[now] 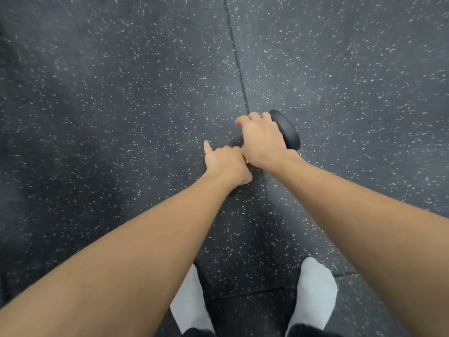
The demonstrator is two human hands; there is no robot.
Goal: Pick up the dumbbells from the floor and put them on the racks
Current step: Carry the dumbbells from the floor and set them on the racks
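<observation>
The left hand [224, 164] and right hand [261, 138] are clenched side by side around 1 dumbbell [286, 131] low over the speckled rubber floor [109, 105]. Its long axis runs near-left to far-right, the round matte black end pointing far-right, and 2 white-socked feet [314, 290] stand below.

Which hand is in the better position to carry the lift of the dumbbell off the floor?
Probably the right hand: its grip is closed beside the one visible head of the dumbbell. The left hand is also closed on it, nearer the person, with one finger loose. The handle is hidden.
</observation>
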